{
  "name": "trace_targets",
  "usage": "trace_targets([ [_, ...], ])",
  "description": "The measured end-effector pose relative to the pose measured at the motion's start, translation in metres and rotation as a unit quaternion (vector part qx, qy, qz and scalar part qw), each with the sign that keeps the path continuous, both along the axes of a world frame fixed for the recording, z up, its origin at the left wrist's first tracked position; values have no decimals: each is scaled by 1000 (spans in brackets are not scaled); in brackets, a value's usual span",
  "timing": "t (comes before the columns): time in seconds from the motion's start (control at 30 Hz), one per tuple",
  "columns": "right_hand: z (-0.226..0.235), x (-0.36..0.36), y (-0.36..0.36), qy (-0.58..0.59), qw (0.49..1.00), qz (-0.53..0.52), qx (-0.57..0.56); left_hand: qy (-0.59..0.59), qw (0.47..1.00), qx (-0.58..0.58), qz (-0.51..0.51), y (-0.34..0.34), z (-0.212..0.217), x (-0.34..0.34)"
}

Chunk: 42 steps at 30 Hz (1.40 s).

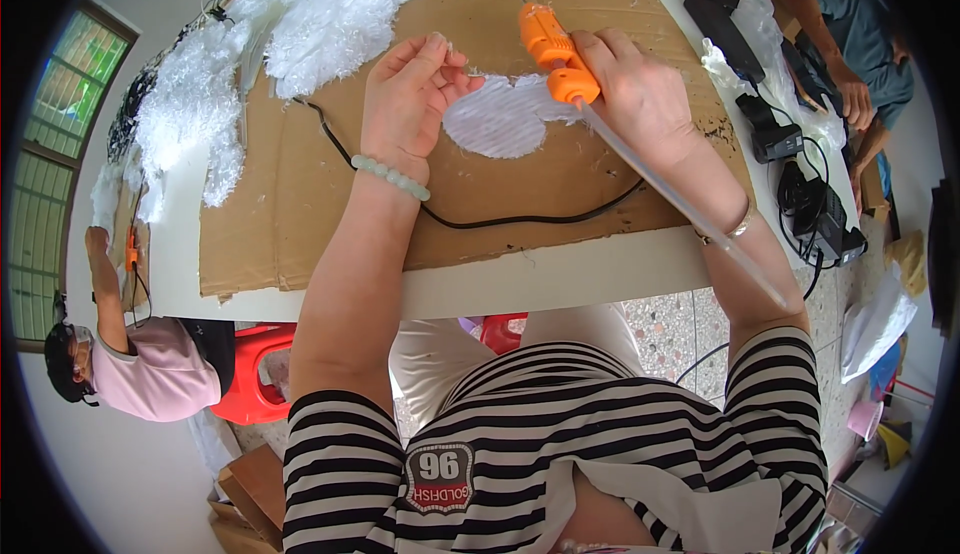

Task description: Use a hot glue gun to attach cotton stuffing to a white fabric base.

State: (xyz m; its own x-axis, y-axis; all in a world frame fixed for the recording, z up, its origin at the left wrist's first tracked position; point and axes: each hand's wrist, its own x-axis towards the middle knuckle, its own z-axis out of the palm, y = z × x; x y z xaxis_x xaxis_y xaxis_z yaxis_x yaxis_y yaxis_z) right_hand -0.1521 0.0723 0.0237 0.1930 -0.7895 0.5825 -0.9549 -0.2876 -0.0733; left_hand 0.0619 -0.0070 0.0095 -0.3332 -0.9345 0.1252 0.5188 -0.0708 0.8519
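My right hand (640,89) grips an orange glue gun (553,49) with a long clear glue stick (680,199) trailing back along my forearm. Its nozzle points toward the far side of the table. My left hand (410,94) pinches the edge of a flat white ribbed cut-out (500,119) with rounded lobes, lying on a brown cardboard sheet (300,214). The gun's black cord (520,219) loops across the cardboard under my left wrist, which wears a pale green bead bracelet.
Piles of white feathery material (300,24) lie at the back left of the cardboard. Black chargers and cables (800,194) sit along the right table edge. One person sits at the left by a red stool (255,369); another person's arms show at the top right.
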Motion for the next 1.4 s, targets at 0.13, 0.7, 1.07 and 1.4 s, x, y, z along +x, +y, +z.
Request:
trace_targets([
  [0.13,-13,-5,-5,66,992,-69,77,28,999,-1,-38,2,2,-1],
  [0.7,24,7,0,-94,990,102,-14,-25,998,-44,-44,16,8,-7],
  [1.07,15,30,-27,-182,959,214,-49,-44,995,-80,-39,15,4,-11],
  [1.4,5,33,-28,-228,952,188,-82,-147,971,-184,50,20,2,-19],
])
